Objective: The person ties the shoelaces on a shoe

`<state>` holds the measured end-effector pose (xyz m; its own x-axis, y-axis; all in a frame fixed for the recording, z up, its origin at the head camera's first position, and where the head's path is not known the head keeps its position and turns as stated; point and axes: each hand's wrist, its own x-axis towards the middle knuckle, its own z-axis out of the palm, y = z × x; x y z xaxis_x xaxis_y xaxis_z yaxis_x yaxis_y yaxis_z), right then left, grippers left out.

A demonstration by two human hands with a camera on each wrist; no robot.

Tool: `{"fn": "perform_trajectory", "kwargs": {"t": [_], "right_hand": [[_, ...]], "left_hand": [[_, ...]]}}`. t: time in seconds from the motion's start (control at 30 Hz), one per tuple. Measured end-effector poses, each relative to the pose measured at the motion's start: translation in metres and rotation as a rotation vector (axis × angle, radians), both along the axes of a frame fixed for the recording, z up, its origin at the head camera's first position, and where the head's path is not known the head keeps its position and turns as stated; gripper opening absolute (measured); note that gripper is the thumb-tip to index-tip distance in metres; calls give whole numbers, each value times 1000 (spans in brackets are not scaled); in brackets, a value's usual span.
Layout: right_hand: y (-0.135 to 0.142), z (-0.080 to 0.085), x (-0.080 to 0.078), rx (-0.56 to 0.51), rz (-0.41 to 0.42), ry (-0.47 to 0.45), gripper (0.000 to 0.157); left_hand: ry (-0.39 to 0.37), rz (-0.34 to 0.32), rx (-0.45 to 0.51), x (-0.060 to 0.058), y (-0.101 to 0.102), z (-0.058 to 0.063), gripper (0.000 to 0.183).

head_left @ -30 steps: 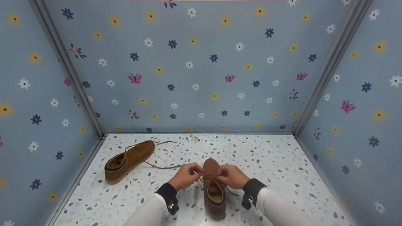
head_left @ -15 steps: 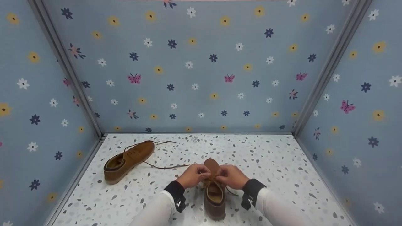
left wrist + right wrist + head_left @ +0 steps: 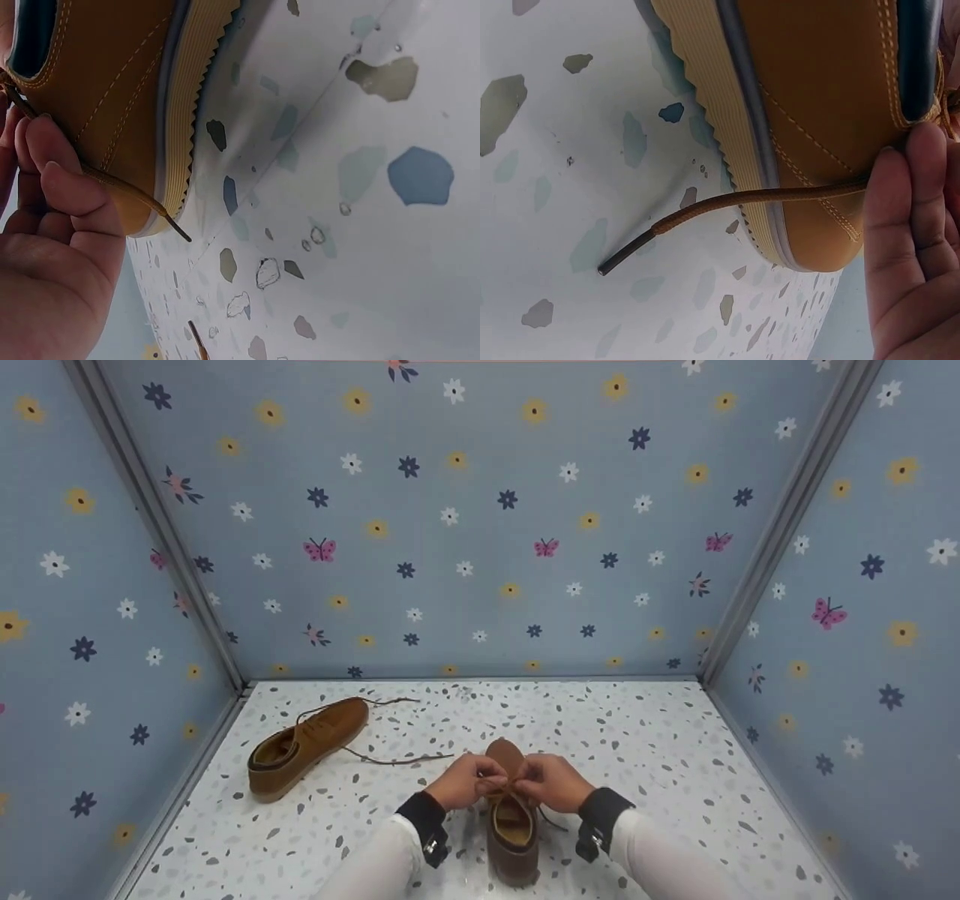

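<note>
The tan leather shoe point(image 3: 512, 817) with a ridged pale sole stands at the bottom centre of the frame, toe pointing away. Both hands (left hand point(image 3: 466, 780), right hand point(image 3: 553, 781)) pinch its brown lace point(image 3: 735, 201) with curled fingers. A second shoe point(image 3: 306, 745) lies at the left on the speckled worktop point(image 3: 660, 750).

A white desk point(image 3: 637, 750) flecked with grey and blue chips carries two tan shoes. One shoe point(image 3: 512, 817) stands near the front edge, toe pointing away. The other shoe point(image 3: 307, 744) lies well apart to the left, its loose laces point(image 3: 390, 760) trailing across the surface.
</note>
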<state>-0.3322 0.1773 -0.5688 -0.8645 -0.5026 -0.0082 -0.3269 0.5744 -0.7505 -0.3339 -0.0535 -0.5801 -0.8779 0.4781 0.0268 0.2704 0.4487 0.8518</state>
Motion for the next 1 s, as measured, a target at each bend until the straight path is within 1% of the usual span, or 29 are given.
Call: {"fn": "perform_trajectory", "kwargs": {"t": [0.23,0.4,0.5,0.6,0.7,0.83,1.0], "right_hand": [[0,1,1,1,-8,-27,4],[3,1,1,-18,0,-9,5],[8,1,2,-26,-8,7,6],[13,1,4,-34,-16,34,8],[17,1,6,-19,-15,69,9],[20,2,9,3,8,71,9],[22,3,12,-1,59,48,10]], "left_hand": [[1,9,26,3,4,1,12],[-19,25,43,6,7,3,12],[-28,31,39,8,8,4,11],[2,37,18,10,9,4,11],[31,43,9,12,10,5,11],[46,43,10,14,12,3,9],[63,51,-2,15,14,1,9]]}}
